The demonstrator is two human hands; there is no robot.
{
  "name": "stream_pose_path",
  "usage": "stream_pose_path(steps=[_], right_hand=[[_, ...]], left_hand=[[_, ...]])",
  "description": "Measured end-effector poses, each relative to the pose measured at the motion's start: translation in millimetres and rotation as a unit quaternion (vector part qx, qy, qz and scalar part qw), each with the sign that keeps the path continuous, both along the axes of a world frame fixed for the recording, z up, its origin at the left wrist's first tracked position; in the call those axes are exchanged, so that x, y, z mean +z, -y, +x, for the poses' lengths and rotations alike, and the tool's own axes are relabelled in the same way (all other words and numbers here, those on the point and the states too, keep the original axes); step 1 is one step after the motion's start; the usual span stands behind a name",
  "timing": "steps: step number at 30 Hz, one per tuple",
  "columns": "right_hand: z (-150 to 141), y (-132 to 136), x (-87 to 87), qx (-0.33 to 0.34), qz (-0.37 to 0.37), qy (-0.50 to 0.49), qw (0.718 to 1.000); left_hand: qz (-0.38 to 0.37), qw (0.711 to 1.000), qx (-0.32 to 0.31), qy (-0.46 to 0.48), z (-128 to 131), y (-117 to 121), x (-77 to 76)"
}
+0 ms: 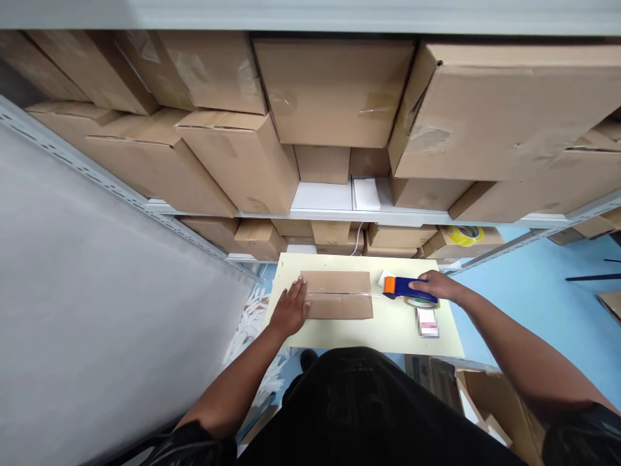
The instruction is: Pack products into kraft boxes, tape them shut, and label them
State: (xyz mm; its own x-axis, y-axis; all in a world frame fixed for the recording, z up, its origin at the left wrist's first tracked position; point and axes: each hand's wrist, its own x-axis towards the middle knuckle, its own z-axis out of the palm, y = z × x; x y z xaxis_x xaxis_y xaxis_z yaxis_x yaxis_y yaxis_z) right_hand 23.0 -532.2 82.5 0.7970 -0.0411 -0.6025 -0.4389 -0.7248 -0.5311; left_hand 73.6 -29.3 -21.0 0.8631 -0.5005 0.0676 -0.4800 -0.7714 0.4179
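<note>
A cardboard box (339, 307) with its top flaps folded together lies on the pale yellow table (330, 338). Across its left end my left hand (290, 307) rests flat, fingers stretched out over the edge. My right hand (433, 285) grips a blue tape dispenser (407, 287) with an orange front, held to the right of the box. Clear tape runs along the box's middle seam and reaches past its right edge toward the dispenser. Just below the dispenser sits a white and pink label or packet (427, 321), its print blurred. A white paper piece (385, 277) shows partly behind the dispenser's front.
Shelves (334, 215) stacked with cardboard boxes (334, 90) stand behind and above the table. A yellow tape roll (464, 235) lies on a box at the right. White paper strips (252, 317) lie on the floor at left. An open carton (499, 401) stands at lower right.
</note>
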Motion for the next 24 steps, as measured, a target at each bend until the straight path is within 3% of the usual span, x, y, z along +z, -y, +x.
stream_pose_path(steps=[4, 12, 15, 19, 21, 24], right_hand=[[-9.8, 18.9, -10.1, 0.003, -0.016, -0.011, 1.000], [9.9, -14.0, -56.0, 0.080, -0.067, -0.004, 0.995], [19.2, -26.8, -67.6, 0.048, -0.043, -0.028, 0.998], [14.7, -42.1, -85.8, -0.055, -0.018, -0.077, 0.995], [-3.7, -53.3, -99.3, -0.078, -0.039, -0.097, 0.991], [-48.8, -73.3, -121.4, -0.106, 0.013, -0.070, 0.992]], left_hand=[[0.017, 1.000, -0.007, 0.000, 1.2, 0.8, 1.4], [0.030, 0.999, -0.010, -0.004, 2.1, 1.9, 2.0], [0.015, 1.000, -0.013, -0.010, 2.8, 2.3, 1.1], [0.003, 1.000, -0.020, -0.015, 3.3, 2.7, -0.4], [-0.002, 1.000, -0.021, -0.015, 3.0, 2.4, -1.4], [-0.013, 1.000, -0.021, -0.013, 2.8, 1.7, -2.8]])
